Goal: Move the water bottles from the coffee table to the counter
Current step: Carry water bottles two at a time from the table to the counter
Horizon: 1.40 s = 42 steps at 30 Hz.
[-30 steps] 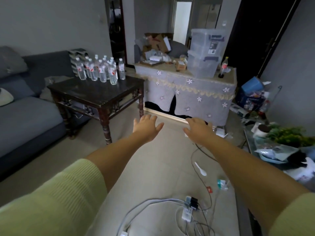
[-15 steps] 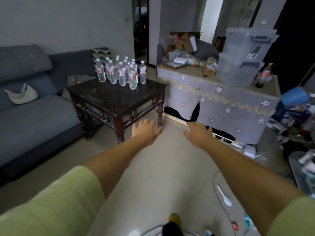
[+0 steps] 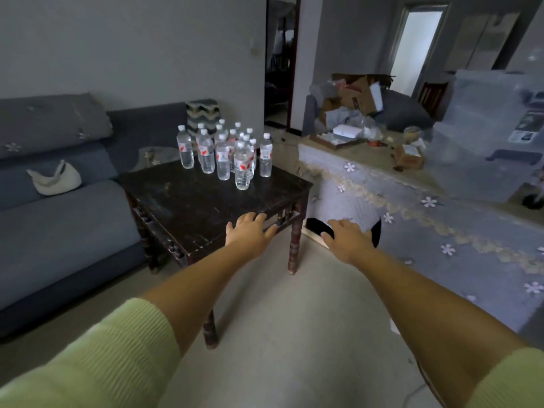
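While both arms are stretched forward, the left hand [image 3: 250, 232] and right hand [image 3: 347, 238] are held flat with fingers extended, nothing gripped. The water bottles [image 3: 226, 153] are clustered upright at the far corner of the dark wooden surface [image 3: 191, 204], well apart from the hands. A cloth-covered counter [image 3: 412, 198] is seen to the right.
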Available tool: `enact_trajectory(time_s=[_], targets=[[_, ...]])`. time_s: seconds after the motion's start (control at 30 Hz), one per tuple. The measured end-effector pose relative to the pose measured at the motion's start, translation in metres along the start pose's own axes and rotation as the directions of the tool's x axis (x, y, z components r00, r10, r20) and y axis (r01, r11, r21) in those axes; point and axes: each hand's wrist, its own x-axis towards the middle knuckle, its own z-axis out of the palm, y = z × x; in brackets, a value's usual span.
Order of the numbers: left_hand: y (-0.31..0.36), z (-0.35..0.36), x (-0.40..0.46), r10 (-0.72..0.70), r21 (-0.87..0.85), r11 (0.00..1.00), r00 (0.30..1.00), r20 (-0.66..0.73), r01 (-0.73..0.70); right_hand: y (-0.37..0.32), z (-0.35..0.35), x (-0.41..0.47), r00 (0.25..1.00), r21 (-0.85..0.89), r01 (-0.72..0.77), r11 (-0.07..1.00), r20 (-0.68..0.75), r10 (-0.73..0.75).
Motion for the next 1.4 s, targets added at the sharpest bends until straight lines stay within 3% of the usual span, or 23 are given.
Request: enact_trajectory(time_s=[0.27,0.53,0.7,0.93,1.2,1.4], targets=[[-0.012,0.022,0.111,-0.048,-0.002,0.999,0.998,0.036,0.048,-0.011,0.011,0.125,0.996,-0.01,0.067,0.998,0.062,-0.066],[-0.051,0.02,0.27,-0.058,0.011,0.998,0.998,0.026,0.058,-0.021,0.007,0.286,0.997,0.021,0.036,0.999,0.062,-0.037],[-0.083,0.002,0.359,-0.155,-0.033,0.988,0.987,-0.048,0.153,-0.041,0.0,0.381,0.998,0.102,0.04,0.994,0.052,-0.046],[-0.112,0.028,0.426,-0.293,-0.161,0.943,0.956,0.014,0.292,-0.056,0.024,0.475,0.983,0.083,0.097,0.992,0.146,-0.109],[-0.124,0.067,0.508,-0.529,-0.361,0.784,0.847,0.038,0.506,-0.052,0.052,0.609,0.959,0.077,0.191,0.979,0.2,-0.203],[-0.126,0.093,0.558,-0.723,-0.57,0.568,0.691,-0.002,0.593,-0.049,0.066,0.713,0.923,0.223,0.253,0.941,0.235,-0.304]])
